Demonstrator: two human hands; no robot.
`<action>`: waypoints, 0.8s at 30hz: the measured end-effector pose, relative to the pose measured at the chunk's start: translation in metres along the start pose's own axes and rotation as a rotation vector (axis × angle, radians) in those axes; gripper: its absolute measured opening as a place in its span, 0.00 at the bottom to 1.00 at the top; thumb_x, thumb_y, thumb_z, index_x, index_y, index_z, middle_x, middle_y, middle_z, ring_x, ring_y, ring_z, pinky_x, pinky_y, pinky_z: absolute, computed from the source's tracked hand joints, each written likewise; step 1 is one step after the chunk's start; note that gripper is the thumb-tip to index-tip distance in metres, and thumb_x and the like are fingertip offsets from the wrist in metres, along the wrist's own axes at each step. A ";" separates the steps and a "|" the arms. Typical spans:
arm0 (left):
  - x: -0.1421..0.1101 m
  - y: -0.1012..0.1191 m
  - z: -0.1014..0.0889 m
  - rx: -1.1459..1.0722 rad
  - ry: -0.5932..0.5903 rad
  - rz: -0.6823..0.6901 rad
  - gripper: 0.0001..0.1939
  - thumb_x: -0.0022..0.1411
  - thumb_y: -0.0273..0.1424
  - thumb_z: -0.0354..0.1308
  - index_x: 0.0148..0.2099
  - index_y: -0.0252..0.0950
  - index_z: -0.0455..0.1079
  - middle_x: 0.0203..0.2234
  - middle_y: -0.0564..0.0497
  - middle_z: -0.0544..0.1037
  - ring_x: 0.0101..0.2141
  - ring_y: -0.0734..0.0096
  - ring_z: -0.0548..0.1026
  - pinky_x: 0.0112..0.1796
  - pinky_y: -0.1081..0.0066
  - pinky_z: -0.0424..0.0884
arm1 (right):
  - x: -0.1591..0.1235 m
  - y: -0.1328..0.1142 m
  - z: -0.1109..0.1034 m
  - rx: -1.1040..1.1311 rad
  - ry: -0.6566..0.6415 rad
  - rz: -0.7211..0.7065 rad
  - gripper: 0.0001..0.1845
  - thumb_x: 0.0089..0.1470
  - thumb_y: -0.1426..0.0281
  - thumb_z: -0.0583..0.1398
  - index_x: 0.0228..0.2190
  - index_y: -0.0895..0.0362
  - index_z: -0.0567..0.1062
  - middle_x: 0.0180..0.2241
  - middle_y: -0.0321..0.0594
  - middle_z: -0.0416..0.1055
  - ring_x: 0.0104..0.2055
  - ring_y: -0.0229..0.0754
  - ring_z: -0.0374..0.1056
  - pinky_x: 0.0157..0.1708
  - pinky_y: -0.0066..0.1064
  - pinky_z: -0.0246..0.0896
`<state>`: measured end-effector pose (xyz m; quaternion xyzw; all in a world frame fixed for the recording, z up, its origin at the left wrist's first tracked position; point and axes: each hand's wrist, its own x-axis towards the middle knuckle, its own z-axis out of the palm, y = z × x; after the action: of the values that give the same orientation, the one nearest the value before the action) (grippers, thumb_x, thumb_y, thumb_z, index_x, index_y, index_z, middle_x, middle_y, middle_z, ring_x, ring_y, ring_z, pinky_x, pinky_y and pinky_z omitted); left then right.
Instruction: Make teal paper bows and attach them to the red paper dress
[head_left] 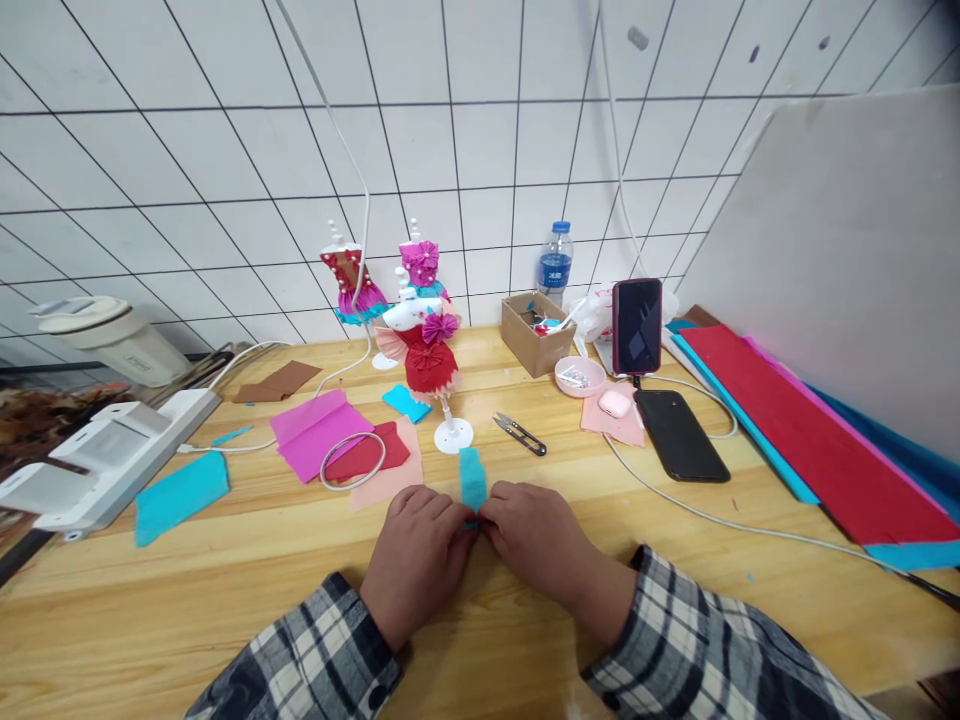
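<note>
Two hands: the left hand [420,550] and the right hand [541,540] meet at the near part of the worktop [300,620], fingertips close together; both wrists come out of plaid sleeves [690,620].
Left grip: narrow, the thumb and fingers pinch the lower end of the blue strip [472,475] from its left side.
Right grip: also narrow, pinching the same end from the right; how exactly the fingertips touch is hidden.
Blue strip: it is between the two hands, and its free end points away from the person, close to the white base of the front dress form [431,370].
Dress forms: three small ones; the front one wears a red skirt, and the two others are behind it, near the tiled wall [480,150].
Snips: the small thread snips [520,434] lie beyond the right hand, with blades apart.
Left side papers: a magenta sheet [311,425], a red piece [394,452] and a blue sheet [182,495] lie on the wood; a pale ring [349,487] rests over the magenta and red ones.
Right side: a cardboard box [529,342], a pink bowl [589,388] with small shiny pieces, and a black phone [682,436] lying flat.
</note>
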<state>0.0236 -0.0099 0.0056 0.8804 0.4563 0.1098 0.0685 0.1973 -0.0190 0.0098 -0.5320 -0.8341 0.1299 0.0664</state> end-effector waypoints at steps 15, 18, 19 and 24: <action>0.000 0.002 -0.002 0.007 0.012 -0.012 0.06 0.62 0.31 0.56 0.34 0.40 0.74 0.28 0.51 0.76 0.34 0.63 0.70 0.44 0.58 0.60 | -0.001 -0.001 0.000 -0.012 -0.037 0.036 0.11 0.62 0.70 0.51 0.37 0.54 0.74 0.36 0.38 0.72 0.37 0.40 0.70 0.31 0.30 0.56; 0.000 0.002 -0.002 0.016 0.032 -0.023 0.05 0.61 0.32 0.56 0.36 0.40 0.74 0.30 0.50 0.76 0.36 0.61 0.70 0.46 0.56 0.59 | -0.001 -0.001 0.000 -0.016 -0.029 0.036 0.12 0.62 0.70 0.51 0.37 0.54 0.74 0.36 0.38 0.72 0.36 0.40 0.70 0.29 0.30 0.56; 0.000 0.002 -0.002 0.017 0.034 -0.025 0.06 0.61 0.32 0.56 0.36 0.41 0.74 0.30 0.50 0.76 0.37 0.61 0.70 0.47 0.55 0.59 | -0.001 -0.001 0.000 -0.018 -0.023 0.033 0.11 0.62 0.70 0.51 0.36 0.54 0.74 0.36 0.38 0.72 0.35 0.41 0.70 0.29 0.30 0.55; -0.001 0.003 -0.002 0.025 0.033 -0.040 0.07 0.62 0.31 0.56 0.34 0.43 0.75 0.30 0.52 0.76 0.37 0.62 0.70 0.51 0.51 0.54 | -0.002 -0.002 -0.001 -0.030 -0.014 0.022 0.10 0.60 0.71 0.52 0.35 0.54 0.74 0.34 0.38 0.72 0.33 0.41 0.70 0.27 0.29 0.54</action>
<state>0.0246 -0.0122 0.0081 0.8700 0.4762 0.1171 0.0520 0.1965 -0.0216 0.0110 -0.5410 -0.8305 0.1218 0.0514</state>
